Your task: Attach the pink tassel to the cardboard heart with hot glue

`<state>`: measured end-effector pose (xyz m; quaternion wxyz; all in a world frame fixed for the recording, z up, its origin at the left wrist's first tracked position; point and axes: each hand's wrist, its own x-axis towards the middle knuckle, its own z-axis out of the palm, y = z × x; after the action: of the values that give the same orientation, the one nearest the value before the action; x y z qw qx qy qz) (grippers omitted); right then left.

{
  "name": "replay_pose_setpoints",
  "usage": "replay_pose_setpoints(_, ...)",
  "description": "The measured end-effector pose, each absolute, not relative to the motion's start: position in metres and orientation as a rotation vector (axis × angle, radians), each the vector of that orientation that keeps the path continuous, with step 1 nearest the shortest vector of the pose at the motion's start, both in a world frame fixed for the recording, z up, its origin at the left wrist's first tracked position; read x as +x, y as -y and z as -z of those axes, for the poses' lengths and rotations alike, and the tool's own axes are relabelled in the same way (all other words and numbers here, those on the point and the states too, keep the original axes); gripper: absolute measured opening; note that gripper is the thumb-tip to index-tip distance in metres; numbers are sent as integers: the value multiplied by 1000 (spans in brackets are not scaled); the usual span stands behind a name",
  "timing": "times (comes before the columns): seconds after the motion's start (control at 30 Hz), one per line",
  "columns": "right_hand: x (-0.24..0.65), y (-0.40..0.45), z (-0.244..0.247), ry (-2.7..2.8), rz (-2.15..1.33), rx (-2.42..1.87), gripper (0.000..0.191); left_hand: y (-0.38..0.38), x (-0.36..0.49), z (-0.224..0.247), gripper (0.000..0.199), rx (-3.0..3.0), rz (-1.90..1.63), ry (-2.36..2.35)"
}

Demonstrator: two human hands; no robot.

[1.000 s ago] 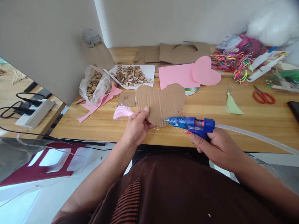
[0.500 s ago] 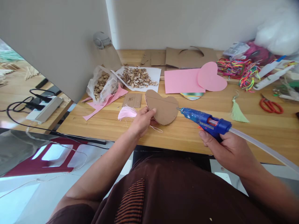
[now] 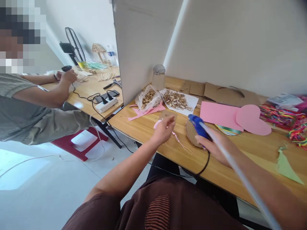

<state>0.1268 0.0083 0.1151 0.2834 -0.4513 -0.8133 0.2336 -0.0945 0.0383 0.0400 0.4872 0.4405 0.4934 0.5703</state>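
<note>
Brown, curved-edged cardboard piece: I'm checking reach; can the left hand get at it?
Probably yes: only thin pink cord lies between the left hand and the cardboard piece; the blue glue gun overhangs its right side.

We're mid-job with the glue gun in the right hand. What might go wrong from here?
The black cord droops over the table's front edge; it could snag and tug the glue gun in the right hand.

The pink string lies loose between the left hand and the cardboard piece; stray glue might stick to it.

The gun is above the cardboard piece, so a drip could perhaps land there.
</note>
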Motion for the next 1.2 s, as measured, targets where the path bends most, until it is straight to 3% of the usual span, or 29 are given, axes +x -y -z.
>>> replay_pose_setpoints(0.2, 30, -42, -90, 2323, -497, -1450, 59, 28, -187, -33, 48, 856, -1528, -1295)
replay_pose_setpoints(0.43, -19, -61, -67, 2305, -543, -1572, 64, 66, -259, -33, 55, 728, -1539, -1417)
replay_pose_setpoints(0.67, -33, -62, -66, 2285, -568, -1628, 69, 56, -248, -36, 49, 1149, -1364, -1681)
replay_pose_setpoints(0.9, -40, -66, -66, 2254, -599, -1699, 62, 34, -244, -8, 43, 1776, -1008, -2018)
replay_pose_setpoints(1.2, -31, -66, -70, 2309, -640, -1592, 43, 15, -260, 5, 33, 2077, -991, -2083)
